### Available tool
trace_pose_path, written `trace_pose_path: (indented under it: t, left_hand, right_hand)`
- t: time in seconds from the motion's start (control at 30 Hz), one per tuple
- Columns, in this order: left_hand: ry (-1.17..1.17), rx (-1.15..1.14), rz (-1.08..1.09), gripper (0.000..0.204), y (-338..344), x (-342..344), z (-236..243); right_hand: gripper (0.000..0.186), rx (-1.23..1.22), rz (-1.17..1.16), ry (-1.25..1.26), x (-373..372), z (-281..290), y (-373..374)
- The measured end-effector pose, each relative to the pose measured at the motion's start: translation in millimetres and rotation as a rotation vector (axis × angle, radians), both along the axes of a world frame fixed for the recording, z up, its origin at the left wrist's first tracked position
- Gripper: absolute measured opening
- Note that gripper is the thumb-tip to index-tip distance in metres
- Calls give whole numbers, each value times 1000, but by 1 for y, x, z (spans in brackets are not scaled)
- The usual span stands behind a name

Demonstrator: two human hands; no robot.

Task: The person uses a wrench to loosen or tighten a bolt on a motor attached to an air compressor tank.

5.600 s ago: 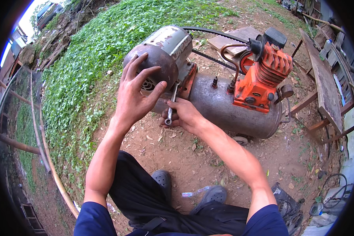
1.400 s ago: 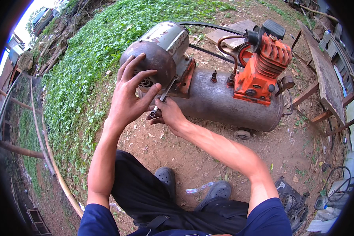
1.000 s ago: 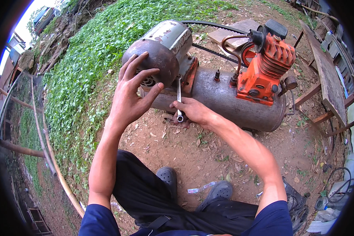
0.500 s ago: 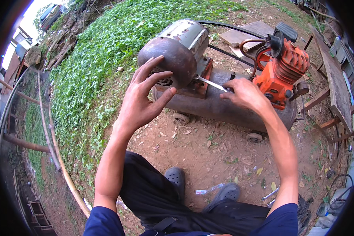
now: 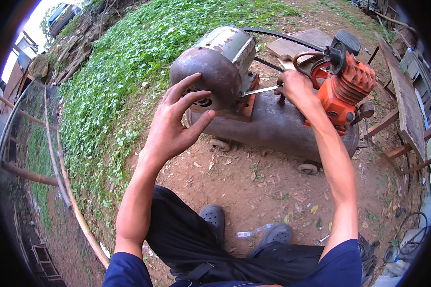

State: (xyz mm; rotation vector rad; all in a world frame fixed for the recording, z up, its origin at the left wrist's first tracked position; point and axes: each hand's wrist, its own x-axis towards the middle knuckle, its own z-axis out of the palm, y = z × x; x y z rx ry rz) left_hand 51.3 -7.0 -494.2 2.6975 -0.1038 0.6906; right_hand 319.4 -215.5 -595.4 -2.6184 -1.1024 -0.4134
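Note:
A wrench (image 5: 262, 90) is gripped at its near-right end by my right hand (image 5: 296, 88), its other end set at the base of the electric motor (image 5: 209, 67). The motor has a dark rounded end cover and a worn pale body, and is mounted on an orange bracket (image 5: 250, 103). My left hand (image 5: 173, 119) is spread at the motor's vented end, fingertips resting on or close to the cover. Below lies a dark air tank (image 5: 273, 125), with an orange compressor pump (image 5: 345, 88) on its right part. My fingers partly hide the wrench's handle.
A black drive belt (image 5: 282, 38) runs behind the motor toward the pump. Wooden boards (image 5: 304, 44) lie beyond it. Grass (image 5: 115, 71) spreads to the left, beside bamboo poles (image 5: 79, 215). A plank bench (image 5: 407, 103) stands right. A plastic bottle (image 5: 254, 231) lies near my shoes.
My right hand has swung the wrench's handle away from me, up and slightly right, while its head stays at the motor base. My left hand has barely moved.

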Motion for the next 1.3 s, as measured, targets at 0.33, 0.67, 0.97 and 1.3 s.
trace_pose_path:
  t: [0.33,0.67,0.97,1.3]
  left_hand:
    - [-77,27,28,34,-6,4,-1]
    - [-110,41,68,34,-10,8,0]
    - [-72,-13,14,35,-18,3,3]
    - [-42,-17,8,34,-26,7,0]
  right_hand:
    - [20,-40,-113,101,30,4,45]
    - [18,136,86,-33,52,-17,87]
    - [17,264,-70,-60,-1,-4,53]
    - [12,-241,-196,-59,-94,25,25]
